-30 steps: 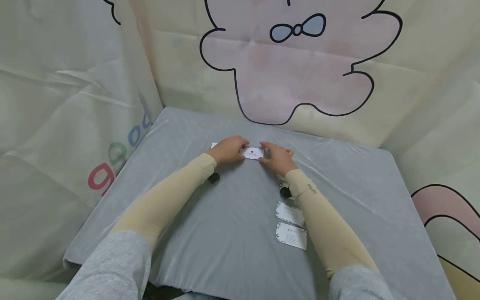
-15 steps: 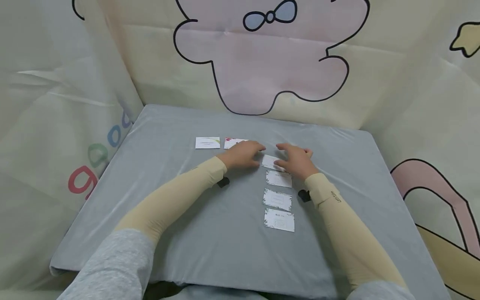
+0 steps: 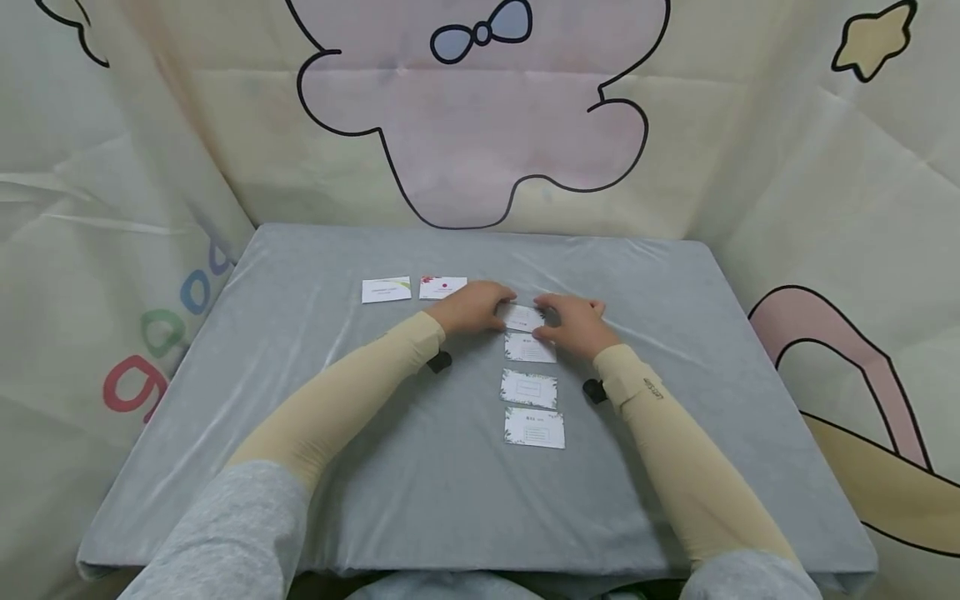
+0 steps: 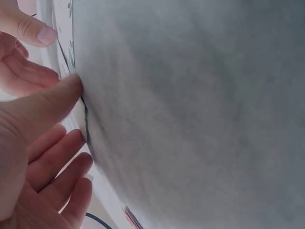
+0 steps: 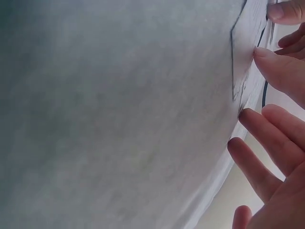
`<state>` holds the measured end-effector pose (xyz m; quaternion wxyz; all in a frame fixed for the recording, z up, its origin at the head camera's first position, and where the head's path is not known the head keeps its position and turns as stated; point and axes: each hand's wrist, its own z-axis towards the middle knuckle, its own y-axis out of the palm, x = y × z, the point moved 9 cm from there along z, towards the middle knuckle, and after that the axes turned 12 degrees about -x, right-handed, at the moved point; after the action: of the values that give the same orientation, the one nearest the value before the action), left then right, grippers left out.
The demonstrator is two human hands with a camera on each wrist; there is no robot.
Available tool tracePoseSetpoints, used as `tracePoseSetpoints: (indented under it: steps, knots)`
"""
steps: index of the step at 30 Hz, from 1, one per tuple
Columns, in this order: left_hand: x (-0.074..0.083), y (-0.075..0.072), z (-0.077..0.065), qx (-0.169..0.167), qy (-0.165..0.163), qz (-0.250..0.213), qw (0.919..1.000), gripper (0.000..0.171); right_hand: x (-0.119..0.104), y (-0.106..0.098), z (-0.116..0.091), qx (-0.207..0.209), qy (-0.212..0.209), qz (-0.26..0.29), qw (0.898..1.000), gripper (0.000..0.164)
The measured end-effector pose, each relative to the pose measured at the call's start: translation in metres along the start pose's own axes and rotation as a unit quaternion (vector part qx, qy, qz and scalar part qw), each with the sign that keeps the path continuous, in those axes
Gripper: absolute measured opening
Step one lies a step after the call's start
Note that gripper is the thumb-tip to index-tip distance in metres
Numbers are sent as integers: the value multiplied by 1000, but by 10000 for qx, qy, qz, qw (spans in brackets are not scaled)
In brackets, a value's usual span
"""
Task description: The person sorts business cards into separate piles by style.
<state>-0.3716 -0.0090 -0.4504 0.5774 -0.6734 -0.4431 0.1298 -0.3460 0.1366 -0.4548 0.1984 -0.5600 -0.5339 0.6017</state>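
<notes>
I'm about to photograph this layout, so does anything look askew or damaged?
No damage shows at this size, but the column's spacing looks uneven: in the head view, the gap between the second card from the top and the third card is wider than that between the third and the bottom card.

Behind a grey-covered table [image 3: 427, 492] hangs a pale curtain [image 3: 480, 125] with a blue bow [image 3: 482, 33].

Premises present as a curtained booth; building type cannot be determined. Creased pale sheets [image 3: 247, 167], printed with a cartoon star [image 3: 876, 40] and coloured letters [image 3: 146, 333], enclose a grey-covered table [image 3: 420, 517] on three sides.
</notes>
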Motion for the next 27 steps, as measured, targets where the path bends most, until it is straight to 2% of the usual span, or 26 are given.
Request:
tracePoseSetpoints:
  steps: [5,14,22,27]
  knots:
    - [-5,2,-2,1,-17,-70,10000,62,0,5,10,-124,22,-28,9999,64]
    - [-12,-7,-3,229,-77,-6,9997,61,0,0,19,114,-34,16,9999,62]
    - [-28,-18,-1,381,-177,173,9990,61,-5,-6,40,210,-142,76,9996,58]
    - [-40,-22,0,495,-210,101,9985,64,-10,-8,56,289,-148,66,9995,55]
